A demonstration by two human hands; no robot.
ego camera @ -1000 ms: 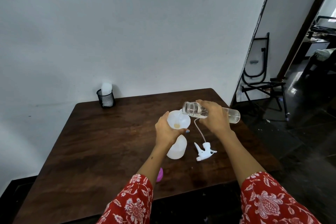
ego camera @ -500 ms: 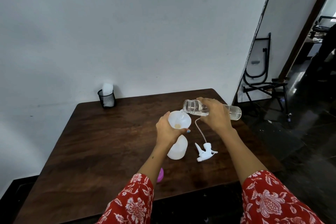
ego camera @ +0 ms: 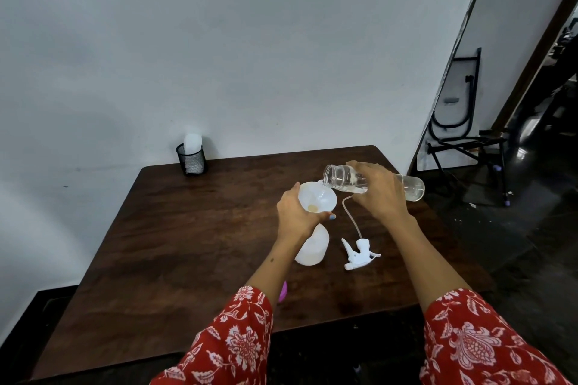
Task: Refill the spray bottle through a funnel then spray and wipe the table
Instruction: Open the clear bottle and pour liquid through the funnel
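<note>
A white translucent spray bottle [ego camera: 312,248] stands on the dark wooden table [ego camera: 187,244] with a white funnel [ego camera: 317,201] set in its neck. My left hand [ego camera: 297,212] grips the funnel's rim. My right hand [ego camera: 380,191] holds a clear water bottle [ego camera: 341,178] tipped almost level, its open mouth over the funnel's far edge, and water lies along its lower side. The white trigger sprayer head [ego camera: 359,255] lies on the table to the right of the spray bottle, its thin tube curving away toward the water bottle.
A black mesh cup [ego camera: 191,159] holding a white roll stands at the table's back left by the wall. A small pink object [ego camera: 283,291] shows from behind my left forearm. A black folded chair [ego camera: 459,134] leans by the wall beyond the table's right edge.
Both hands keep their grips, with the water bottle still tipped over the funnel. The view has shifted slightly.
</note>
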